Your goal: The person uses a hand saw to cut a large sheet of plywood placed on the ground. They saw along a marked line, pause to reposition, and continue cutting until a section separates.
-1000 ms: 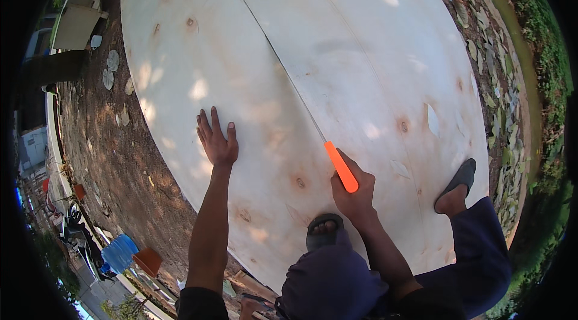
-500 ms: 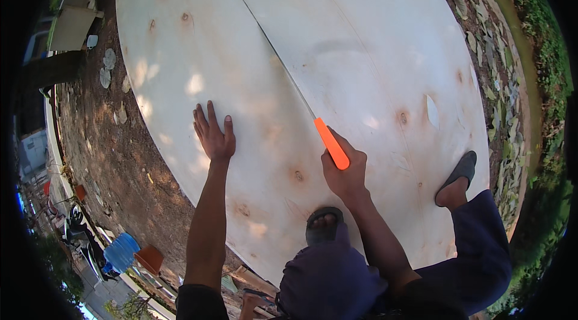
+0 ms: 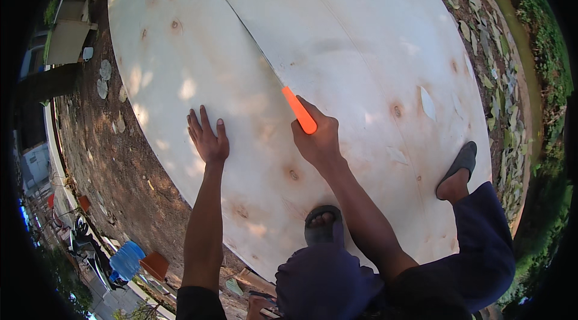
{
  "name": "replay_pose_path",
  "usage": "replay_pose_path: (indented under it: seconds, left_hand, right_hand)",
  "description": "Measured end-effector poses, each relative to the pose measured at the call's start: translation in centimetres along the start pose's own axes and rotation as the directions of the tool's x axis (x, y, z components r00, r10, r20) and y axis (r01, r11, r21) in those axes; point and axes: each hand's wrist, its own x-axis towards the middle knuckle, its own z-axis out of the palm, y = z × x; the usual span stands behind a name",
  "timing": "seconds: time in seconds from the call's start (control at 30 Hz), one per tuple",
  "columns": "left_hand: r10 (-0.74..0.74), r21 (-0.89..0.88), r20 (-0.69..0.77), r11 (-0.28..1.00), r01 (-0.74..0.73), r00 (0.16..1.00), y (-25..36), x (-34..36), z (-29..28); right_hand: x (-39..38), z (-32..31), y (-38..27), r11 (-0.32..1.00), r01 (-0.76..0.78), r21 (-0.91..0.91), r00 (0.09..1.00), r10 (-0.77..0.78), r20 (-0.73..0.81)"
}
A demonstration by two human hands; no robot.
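Observation:
I have my right hand (image 3: pixel 319 133) closed round the orange handle (image 3: pixel 299 109) of a long, thin-bladed tool, which lies along a narrow dark slit in a large pale wooden sheet (image 3: pixel 385 43). The slit runs away toward the top left; where the blade ends along it I cannot tell. To the left of the handle, my left hand (image 3: pixel 208 139) rests palm down on the sheet, fingers spread. My sandalled feet (image 3: pixel 319 223) are on the sheet, one near the bottom middle, the other at the right.
Dirt and leaves (image 3: pixel 102 127) border the sheet on the left. Beyond are a blue water jug (image 3: pixel 126 260), an orange pot (image 3: pixel 155 264) and leaning boards (image 3: pixel 71 37). On the right lie fallen leaves (image 3: pixel 494 103) beside a narrow greenish channel (image 3: pixel 518 79) and plants.
My right hand and the orange handle have moved up and left along the slit, away from my body. My left hand is still spread on the sheet, and the view has shifted slightly.

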Motion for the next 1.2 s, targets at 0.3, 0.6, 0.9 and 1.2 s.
replay_pose_path:
  seconds: [0.3, 0.6, 0.9, 1.2]
  left_hand:
    - [-0.003, 0.035, -0.031, 0.999, 0.004, 1.000, -1.8, -0.8, -0.7]
    - [0.004, -0.026, -0.019, 1.000, -0.005, 1.000, -1.0, -1.2, -0.1]
    - [0.001, -0.022, -0.013, 1.000, -0.001, 1.000, -0.2, -0.4, 0.4]
    - [-0.017, 0.033, -0.023, 0.999, 0.018, 1.000, -1.8, -1.3, -1.2]
  right_hand:
    - [-8.6, -3.8, 1.0, 0.979, 0.188, -0.074, 0.981, -0.191, -0.037]
    - [-1.0, -0.9, -0.7, 0.988, -0.156, 0.019, 0.985, 0.155, 0.072]
    - [2.5, 0.5, -1.8, 0.989, -0.143, 0.026, 0.989, 0.141, 0.052]
    - [-9.4, -4.1, 1.8, 0.976, 0.202, -0.087, 0.976, -0.208, -0.067]
